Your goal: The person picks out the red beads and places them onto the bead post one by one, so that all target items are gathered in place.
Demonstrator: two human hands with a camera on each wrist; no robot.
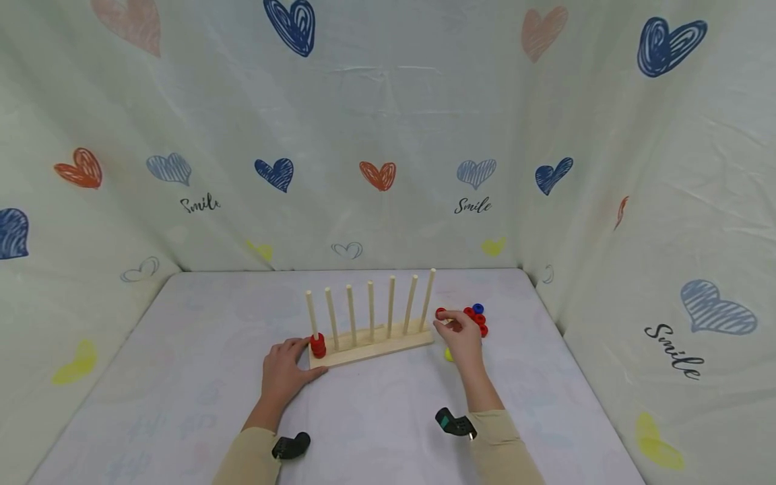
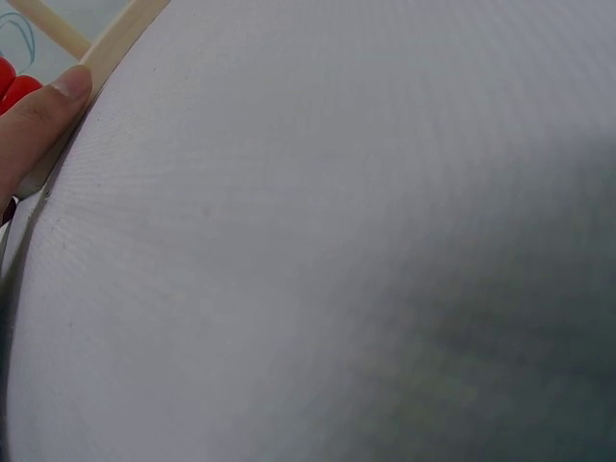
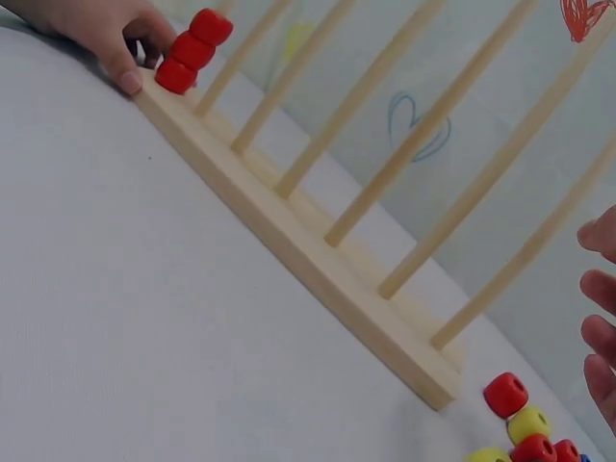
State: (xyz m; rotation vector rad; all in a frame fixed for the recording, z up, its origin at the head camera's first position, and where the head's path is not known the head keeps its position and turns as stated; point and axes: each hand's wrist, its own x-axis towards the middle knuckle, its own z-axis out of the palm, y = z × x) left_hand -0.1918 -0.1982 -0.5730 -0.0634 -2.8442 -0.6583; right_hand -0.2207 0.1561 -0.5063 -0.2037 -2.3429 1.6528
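"Since lettering comes first, what can you read beyond the left hand [image 1: 281,370] and the right hand [image 1: 465,341]?"

"One word, 'Smile' [image 1: 473,206], in looping black script. It appears twice past the fingers and once far to their right, all on a creased pale cloth [image 1: 388,101] printed with scribbled hearts."

"Any brand on the black wrist device [image 1: 456,423] behind the right fingers?"

"A green patch, but no lettering I can make out."

"And what are the left fingers doing?"

"They hold one end of a wooden rack [image 1: 378,349], thumb along its near edge, the others round behind. It is a pale, flat bar with seven slim, round pegs [image 1: 371,310] running from the left fingers towards the right ones. On the peg just beside the left fingers sits a stack of three glossy red beads [image 3: 192,50], rounded like little barrels."

"And the right fingers?"

"Loosely bent, with a narrow gap between thumb and forefinger and nothing visible in it. They're near the rack's other end."

"Are the loose beads [image 3: 529,423] close to them?"

"Yes, red, yellow and blue ones with round holes lie on the smooth, whitish tabletop [image 1: 376,417] around the right fingers; the blue bead [image 1: 478,308] sits beyond them to the right."
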